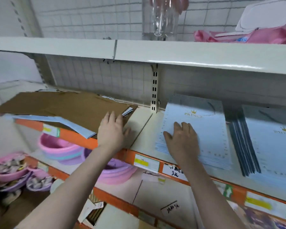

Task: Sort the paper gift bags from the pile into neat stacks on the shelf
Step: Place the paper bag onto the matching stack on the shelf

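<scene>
A stack of flat light-blue paper gift bags (206, 128) with a gold crown print lies on the white shelf (144, 129). My right hand (182, 141) rests flat on its near left corner, fingers spread. A second blue stack (274, 142) lies at the far right, with dark grey bags (243, 146) fanned between the two. On the left a messy pile holds brown paper bags (64, 108) with blue ones (56, 121) sticking out beneath. My left hand (112, 129) lies palm down on the pile's right edge, holding nothing.
An upper shelf (188, 53) overhangs closely, carrying a clear glass vase (162, 19) and pink packages (254, 37). Below, pink and purple plastic basins (61, 149) sit on lower shelves. Orange shelf edges carry price labels (145, 161). A slotted upright (154, 90) stands at the back.
</scene>
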Demonstrator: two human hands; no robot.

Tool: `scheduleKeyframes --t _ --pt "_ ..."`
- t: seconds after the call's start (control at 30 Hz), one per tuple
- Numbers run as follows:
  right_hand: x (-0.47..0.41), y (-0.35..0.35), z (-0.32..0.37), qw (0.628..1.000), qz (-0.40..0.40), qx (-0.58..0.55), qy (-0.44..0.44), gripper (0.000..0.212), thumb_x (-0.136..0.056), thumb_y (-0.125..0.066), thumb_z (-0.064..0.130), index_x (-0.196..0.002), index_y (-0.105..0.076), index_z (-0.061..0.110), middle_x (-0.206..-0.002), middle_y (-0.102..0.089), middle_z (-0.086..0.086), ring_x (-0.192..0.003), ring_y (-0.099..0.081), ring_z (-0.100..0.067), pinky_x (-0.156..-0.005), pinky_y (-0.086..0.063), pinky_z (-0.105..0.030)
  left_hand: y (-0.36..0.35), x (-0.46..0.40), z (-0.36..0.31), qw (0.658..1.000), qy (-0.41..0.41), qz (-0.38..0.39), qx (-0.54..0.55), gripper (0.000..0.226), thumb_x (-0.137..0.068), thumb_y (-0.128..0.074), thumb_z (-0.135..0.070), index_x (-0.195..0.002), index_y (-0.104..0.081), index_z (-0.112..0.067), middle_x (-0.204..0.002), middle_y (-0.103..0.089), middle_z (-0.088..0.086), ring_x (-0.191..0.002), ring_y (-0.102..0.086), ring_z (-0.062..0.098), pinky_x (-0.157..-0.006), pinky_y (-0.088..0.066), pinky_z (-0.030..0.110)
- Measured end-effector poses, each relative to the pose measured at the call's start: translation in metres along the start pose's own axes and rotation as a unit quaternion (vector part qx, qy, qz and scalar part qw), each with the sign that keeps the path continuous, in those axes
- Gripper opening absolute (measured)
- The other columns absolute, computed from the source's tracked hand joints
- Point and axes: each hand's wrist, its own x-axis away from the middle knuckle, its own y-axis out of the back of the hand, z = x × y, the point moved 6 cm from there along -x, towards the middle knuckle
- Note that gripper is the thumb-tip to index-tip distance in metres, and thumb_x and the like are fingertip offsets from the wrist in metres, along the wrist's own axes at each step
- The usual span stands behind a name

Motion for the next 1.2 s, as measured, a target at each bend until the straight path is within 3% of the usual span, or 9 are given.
scheduleKeyframes --t 0.13,0.3,0.43,0.6,0.9,1.1,1.2 --pt "0.005 -0.018 0.056 0.999 -0.003 -0.026 0.036 0.037 -0.084 -0.062 0.034 -0.1 -0.063 0.001 -0.097 -0.06 -0.02 -0.101 -0.053 -0.038 -0.086 -0.045 -0.045 0.012 0.011 0.069 0.999 0.042 0.002 -0.031 0.064 -0.089 -0.057 -0.039 -0.138 -0.042 -0.001 -0.147 -0.033 0.024 -0.139 -0.025 0.038 -0.114 -0.018 0.04" --pt "0.0 -0.044 0.135 0.998 0.018 -0.011 0.067 0.048 -0.094 -0.043 0.045 -0.129 -0.05 0.012 -0.126 -0.052 -0.011 -0.122 -0.042 -0.027 -0.101 -0.035 -0.038 0.02 0.0 0.156 0.996 0.077 -0.008 -0.034 0.065 -0.092 -0.053 -0.043 -0.14 -0.039 -0.002 -0.148 -0.031 0.024 -0.14 -0.023 0.036 -0.114 -0.016 0.039" --pt "-0.016 -0.076 0.194 0.998 0.021 -0.037 0.045 0.049 -0.094 -0.045 0.045 -0.13 -0.05 0.013 -0.126 -0.05 -0.012 -0.123 -0.041 -0.028 -0.105 -0.029 -0.037 0.021 -0.031 0.227 0.996 0.076 -0.011 -0.049 0.067 -0.092 -0.049 -0.048 -0.141 -0.038 -0.004 -0.148 -0.031 0.024 -0.14 -0.023 0.035 -0.116 -0.013 0.037" --pt "-0.035 -0.105 0.248 0.999 0.016 -0.031 -0.018 0.047 -0.094 -0.045 0.045 -0.126 -0.052 0.012 -0.123 -0.051 -0.015 -0.119 -0.044 -0.03 -0.102 -0.034 -0.039 0.015 -0.082 0.285 0.998 0.033 0.02 -0.054 0.071 -0.093 -0.041 -0.054 -0.145 -0.031 -0.007 -0.152 -0.024 0.022 -0.143 -0.016 0.033 -0.117 -0.01 0.036" --pt "-0.063 -0.126 0.277 0.992 0.044 0.033 -0.11 0.055 -0.096 -0.032 0.054 -0.136 -0.042 0.017 -0.136 -0.043 -0.013 -0.13 -0.036 -0.031 -0.106 -0.031 -0.04 -0.016 -0.153 0.31 0.99 -0.022 0.128 -0.052 0.083 -0.089 -0.027 -0.068 -0.15 -0.018 -0.013 -0.155 -0.015 0.02 -0.144 -0.01 0.035 -0.116 -0.013 0.042" --pt "-0.081 -0.144 0.281 0.99 0.056 0.052 -0.12 0.059 -0.096 -0.028 0.057 -0.138 -0.041 0.018 -0.138 -0.043 -0.013 -0.133 -0.033 -0.031 -0.109 -0.026 -0.041 -0.039 -0.179 0.313 0.98 -0.008 0.198 -0.035 0.092 -0.084 -0.03 -0.074 -0.145 -0.024 -0.006 -0.14 -0.04 0.022 -0.129 -0.038 0.037 -0.104 -0.033 0.043" --pt "-0.087 -0.148 0.281 0.989 0.059 0.065 -0.122 0.059 -0.096 -0.025 0.058 -0.138 -0.041 0.019 -0.137 -0.043 -0.012 -0.133 -0.034 -0.03 -0.111 -0.025 -0.041 -0.044 -0.187 0.311 0.978 -0.008 0.203 -0.038 0.092 -0.081 -0.035 -0.076 -0.139 -0.033 -0.005 -0.134 -0.045 0.019 -0.124 -0.043 0.035 -0.099 -0.037 0.042"
